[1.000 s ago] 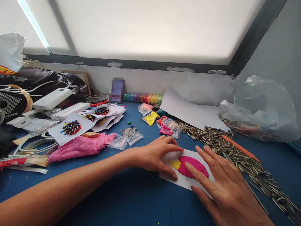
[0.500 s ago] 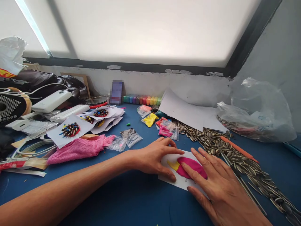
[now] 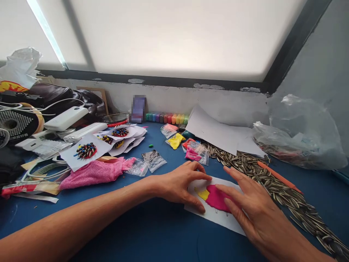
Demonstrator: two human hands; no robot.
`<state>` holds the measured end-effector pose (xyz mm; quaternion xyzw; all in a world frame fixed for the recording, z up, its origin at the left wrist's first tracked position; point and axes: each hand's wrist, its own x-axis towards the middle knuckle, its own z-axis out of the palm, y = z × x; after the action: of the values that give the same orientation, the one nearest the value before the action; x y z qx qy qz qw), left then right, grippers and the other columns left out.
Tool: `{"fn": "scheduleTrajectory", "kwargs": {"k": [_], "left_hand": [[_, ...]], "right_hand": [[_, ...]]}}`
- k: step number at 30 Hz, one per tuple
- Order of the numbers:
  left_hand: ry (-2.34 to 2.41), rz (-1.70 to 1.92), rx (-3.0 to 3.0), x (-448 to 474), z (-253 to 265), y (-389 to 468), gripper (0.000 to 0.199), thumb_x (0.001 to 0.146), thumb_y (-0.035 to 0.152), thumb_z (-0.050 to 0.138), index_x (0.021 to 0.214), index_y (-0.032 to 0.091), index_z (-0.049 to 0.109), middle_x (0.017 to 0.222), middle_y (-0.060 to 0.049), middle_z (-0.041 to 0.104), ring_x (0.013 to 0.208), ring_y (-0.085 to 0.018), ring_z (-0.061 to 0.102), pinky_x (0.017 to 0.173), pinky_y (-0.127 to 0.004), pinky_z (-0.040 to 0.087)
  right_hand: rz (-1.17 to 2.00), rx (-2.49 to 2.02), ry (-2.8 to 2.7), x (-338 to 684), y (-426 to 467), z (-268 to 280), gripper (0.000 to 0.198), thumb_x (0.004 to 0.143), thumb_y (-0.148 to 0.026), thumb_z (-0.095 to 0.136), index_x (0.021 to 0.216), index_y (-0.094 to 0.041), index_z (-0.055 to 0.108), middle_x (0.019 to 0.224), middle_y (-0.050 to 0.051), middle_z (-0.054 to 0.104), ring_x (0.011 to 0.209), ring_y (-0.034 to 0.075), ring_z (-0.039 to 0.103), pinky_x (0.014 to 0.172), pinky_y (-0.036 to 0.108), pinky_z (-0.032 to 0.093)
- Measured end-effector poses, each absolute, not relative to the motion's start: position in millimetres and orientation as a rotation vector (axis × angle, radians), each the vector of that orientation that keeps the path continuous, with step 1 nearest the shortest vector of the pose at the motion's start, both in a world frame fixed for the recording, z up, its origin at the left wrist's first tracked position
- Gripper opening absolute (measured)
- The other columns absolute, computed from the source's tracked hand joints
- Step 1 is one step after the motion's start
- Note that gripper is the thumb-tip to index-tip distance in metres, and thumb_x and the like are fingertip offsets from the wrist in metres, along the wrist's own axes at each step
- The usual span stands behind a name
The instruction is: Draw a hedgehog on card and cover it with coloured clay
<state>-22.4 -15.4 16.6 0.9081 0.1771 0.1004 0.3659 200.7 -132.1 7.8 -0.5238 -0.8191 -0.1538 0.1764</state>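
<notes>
A white sheet of paper [image 3: 235, 225] lies on the blue table with a flat magenta patch of modelling clay [image 3: 215, 199] on it. Joined to the patch's left end is a smaller yellow clay piece [image 3: 202, 194]. Short drawn legs show below the magenta clay. My left hand [image 3: 185, 187] rests on the paper's left end, thumb and fingers spread on either side of the yellow piece. Over the right part of the magenta clay is my right hand [image 3: 252, 205], its fingers stretched out and touching the clay; it hides that end of the patch.
Striped sunflower seeds [image 3: 294, 203] spread along the right, with an orange stick [image 3: 279, 177] on them. Behind are white sheets [image 3: 212, 131], a plastic bag [image 3: 308, 142] and small clay packets [image 3: 175, 140]. Finished seed pictures [image 3: 85, 151] and a pink cloth [image 3: 95, 173] lie left.
My right hand has shifted, its index finger moving off the yellow-magenta join and rightward along the magenta clay. More of the paper's lower edge and drawn legs shows. My left hand stays in place.
</notes>
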Motion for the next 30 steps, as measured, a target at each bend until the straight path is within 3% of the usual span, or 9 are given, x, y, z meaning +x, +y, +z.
{"fn": "scheduleTrajectory", "kwargs": {"k": [8,20,30], "left_hand": [[0.449,0.264,2.328,-22,15,-15,0.076,0.069,0.051,0.081,0.134,0.020,0.057,0.131,-0.012,0.045,0.126,-0.028,0.041,0.111,-0.043,0.034],[0.464,0.264,2.342,-22,16,-14,0.075,0.070,0.051,0.080,0.134,0.020,0.056,0.132,-0.012,0.046,0.125,-0.028,0.041,0.111,-0.043,0.035],[0.471,0.259,2.346,-21,17,-14,0.078,0.068,0.048,0.083,0.134,0.018,0.056,0.129,-0.011,0.047,0.125,-0.027,0.042,0.110,-0.040,0.037]], "right_hand": [[-0.372,-1.446,-2.396,191,-121,18,0.033,0.098,-0.035,0.045,0.121,-0.031,0.069,0.142,0.016,0.053,0.130,0.033,0.052,0.093,0.056,0.051],[-0.258,-1.423,-2.442,190,-116,14,0.033,0.098,-0.041,0.044,0.113,-0.030,0.072,0.144,0.014,0.053,0.130,0.034,0.050,0.096,0.057,0.048],[-0.426,-1.294,-2.447,197,-118,17,0.032,0.097,-0.034,0.045,0.116,-0.030,0.072,0.141,0.018,0.053,0.127,0.035,0.053,0.088,0.057,0.053]]}}
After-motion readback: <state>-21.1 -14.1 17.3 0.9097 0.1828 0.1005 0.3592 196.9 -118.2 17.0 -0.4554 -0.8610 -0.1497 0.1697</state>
